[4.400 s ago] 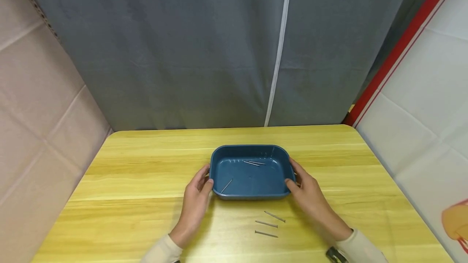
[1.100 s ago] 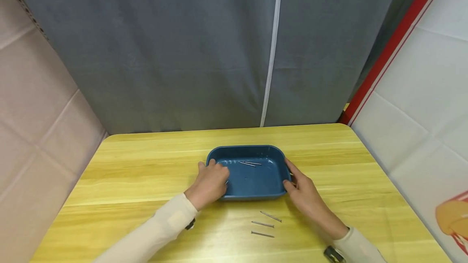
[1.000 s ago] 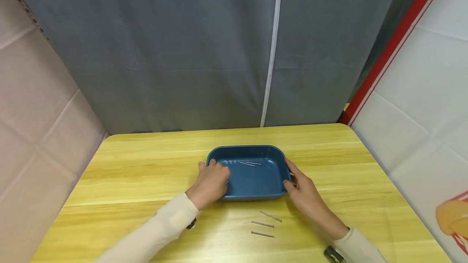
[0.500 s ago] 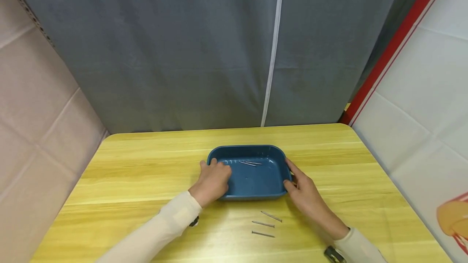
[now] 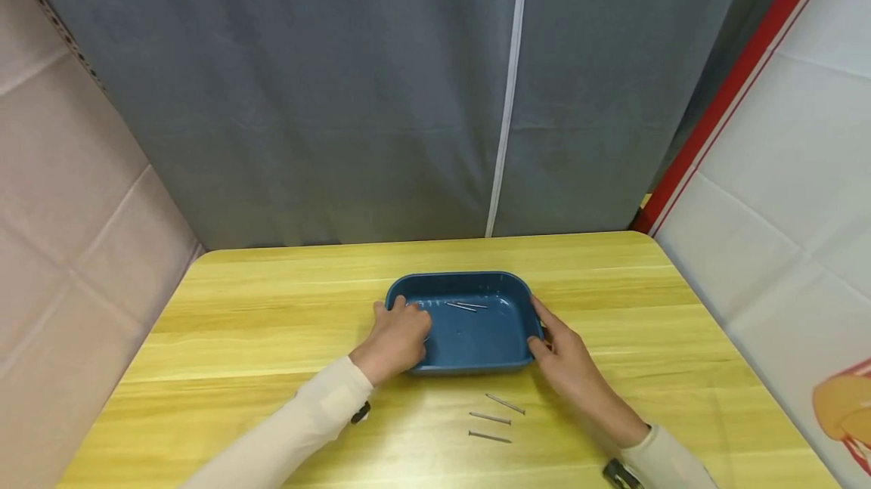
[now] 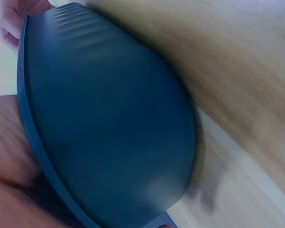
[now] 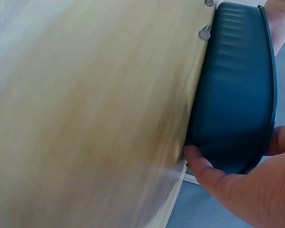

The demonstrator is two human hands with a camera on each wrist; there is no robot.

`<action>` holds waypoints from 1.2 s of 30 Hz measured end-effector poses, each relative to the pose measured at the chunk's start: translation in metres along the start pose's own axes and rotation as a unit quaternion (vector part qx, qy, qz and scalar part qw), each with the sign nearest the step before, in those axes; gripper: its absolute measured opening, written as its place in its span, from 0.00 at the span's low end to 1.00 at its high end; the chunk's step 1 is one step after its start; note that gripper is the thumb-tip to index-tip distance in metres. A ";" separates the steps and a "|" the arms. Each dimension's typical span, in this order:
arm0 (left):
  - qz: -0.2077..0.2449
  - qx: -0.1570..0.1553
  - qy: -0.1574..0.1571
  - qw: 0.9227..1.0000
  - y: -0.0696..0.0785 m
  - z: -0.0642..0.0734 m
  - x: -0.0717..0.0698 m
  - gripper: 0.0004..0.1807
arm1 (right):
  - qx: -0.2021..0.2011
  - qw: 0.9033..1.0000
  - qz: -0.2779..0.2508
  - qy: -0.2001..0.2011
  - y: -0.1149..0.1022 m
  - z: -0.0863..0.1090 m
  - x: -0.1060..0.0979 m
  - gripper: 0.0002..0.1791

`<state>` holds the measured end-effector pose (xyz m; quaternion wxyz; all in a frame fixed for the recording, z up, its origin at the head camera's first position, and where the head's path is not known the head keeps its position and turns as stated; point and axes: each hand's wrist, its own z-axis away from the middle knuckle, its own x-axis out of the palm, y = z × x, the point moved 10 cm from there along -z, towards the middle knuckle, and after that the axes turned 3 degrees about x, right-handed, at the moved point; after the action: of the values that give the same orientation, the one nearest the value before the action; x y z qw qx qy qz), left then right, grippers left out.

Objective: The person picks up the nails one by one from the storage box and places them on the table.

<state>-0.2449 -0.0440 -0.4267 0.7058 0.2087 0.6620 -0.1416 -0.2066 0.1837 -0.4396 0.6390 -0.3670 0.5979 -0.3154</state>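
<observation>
Tray (image 5: 469, 345): braced, seemingly, for reaching inside.
Right hand (image 5: 570, 353): curled, gripping the tray's end!
Left hand (image 5: 396, 339): inside, fingertips hidden; can't tell openness or hold.

The left hand (image 5: 396, 336) is back-up with bent fingers (image 5: 400, 303), their tips hidden; its forearm (image 5: 289, 421) slants inward. The right hand (image 5: 571, 364) grips with its thumb (image 5: 540, 347) and forefinger (image 5: 548, 315) parted.

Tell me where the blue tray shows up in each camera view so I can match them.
Head: the blue tray sits just below center.
Left wrist: its outer wall looms large, slightly left of center.
Right wrist: its outer wall takes up the upper right.
Shared landmark: the wooden table, visible in all three.
</observation>
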 end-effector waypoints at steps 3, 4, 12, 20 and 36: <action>0.008 0.011 0.021 1.000 0.000 0.001 -0.003 0.12 | 0.002 1.000 0.003 -0.001 0.001 0.000 0.000 0.38; 0.010 0.015 0.030 0.999 0.000 0.002 -0.004 0.12 | 0.002 1.000 0.005 -0.001 0.001 0.001 0.001 0.38; 0.049 0.036 0.108 0.992 0.002 0.007 -0.016 0.16 | 0.007 1.000 0.012 0.000 0.000 0.002 0.000 0.38; 0.074 0.032 0.160 0.984 0.003 0.012 -0.029 0.15 | -0.010 0.999 0.038 0.007 -0.002 0.001 -0.002 0.37; 0.189 0.036 0.199 0.961 0.005 0.029 -0.048 0.09 | -0.004 1.000 0.022 0.004 0.002 -0.001 -0.002 0.37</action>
<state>-0.2216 -0.0571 -0.3770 0.5660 0.3790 0.7320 0.0153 -0.2081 0.1865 -0.4398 0.6417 -0.3552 0.6097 -0.3005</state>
